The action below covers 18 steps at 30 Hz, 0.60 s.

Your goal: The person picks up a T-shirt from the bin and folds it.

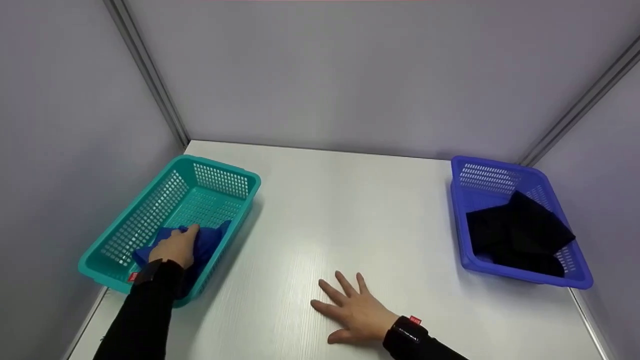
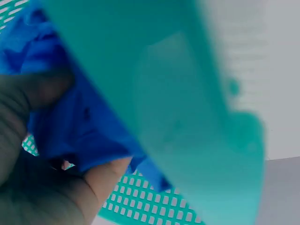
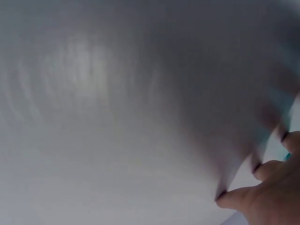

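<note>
Basket wall (image 2: 183, 117) likely hides some blue cloth (image 2: 79, 124) the left hand (image 1: 175, 248) grips.

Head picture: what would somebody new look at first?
Probably the teal basket at the left, where the left hand grips a blue cloth. Next, the violet-blue basket at the right, holding black cloth. Between them, nearer the front, the right hand rests spread on the white table.

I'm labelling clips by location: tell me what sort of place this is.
Likely a partitioned work booth: plain panels meet at metal corner strips around a white table, which holds a teal basket and a blue basket.
</note>
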{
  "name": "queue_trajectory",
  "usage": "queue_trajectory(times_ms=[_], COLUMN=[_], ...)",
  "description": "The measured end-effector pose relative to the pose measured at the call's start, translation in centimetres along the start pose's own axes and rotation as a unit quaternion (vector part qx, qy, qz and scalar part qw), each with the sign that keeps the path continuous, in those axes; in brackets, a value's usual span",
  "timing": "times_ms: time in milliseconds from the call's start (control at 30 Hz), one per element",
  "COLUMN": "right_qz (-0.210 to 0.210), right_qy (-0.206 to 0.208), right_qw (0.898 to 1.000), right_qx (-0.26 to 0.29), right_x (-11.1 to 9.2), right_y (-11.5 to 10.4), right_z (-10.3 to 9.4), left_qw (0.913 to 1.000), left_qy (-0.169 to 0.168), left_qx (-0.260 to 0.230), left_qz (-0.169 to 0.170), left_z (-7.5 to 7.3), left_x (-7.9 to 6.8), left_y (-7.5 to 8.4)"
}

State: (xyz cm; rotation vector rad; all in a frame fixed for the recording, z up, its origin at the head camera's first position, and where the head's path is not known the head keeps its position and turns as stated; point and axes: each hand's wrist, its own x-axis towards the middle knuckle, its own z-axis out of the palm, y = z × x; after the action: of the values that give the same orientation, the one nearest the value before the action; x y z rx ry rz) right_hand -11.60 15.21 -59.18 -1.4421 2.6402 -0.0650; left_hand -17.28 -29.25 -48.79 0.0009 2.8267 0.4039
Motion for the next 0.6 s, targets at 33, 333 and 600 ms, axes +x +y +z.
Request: queue_trajectory(times_ms=[33, 333, 600], right_qz=[0.001, 0.011, 0.004], right_qy=[-0.001, -0.011, -0.007], right_qw=[1.0, 1.0, 1.0], right_qx=[0.003, 0.005, 0.002], right_x=[0.0, 0.1, 0.0], right_y=[0.0, -0.1, -0.3], right_z=[0.0, -0.1, -0.5], left_qw=[0.9999, 0.9619, 0.8601], left_qy=[0.014, 0.256, 0.404], left_qx=[0.002, -0.074, -0.279], left_qz=[0.01, 0.06, 0.138], left_z=[-0.3, -7.3, -12.7], left_x=[0.0, 0.5, 1.4], left_y=[0.0, 4.0, 14.6])
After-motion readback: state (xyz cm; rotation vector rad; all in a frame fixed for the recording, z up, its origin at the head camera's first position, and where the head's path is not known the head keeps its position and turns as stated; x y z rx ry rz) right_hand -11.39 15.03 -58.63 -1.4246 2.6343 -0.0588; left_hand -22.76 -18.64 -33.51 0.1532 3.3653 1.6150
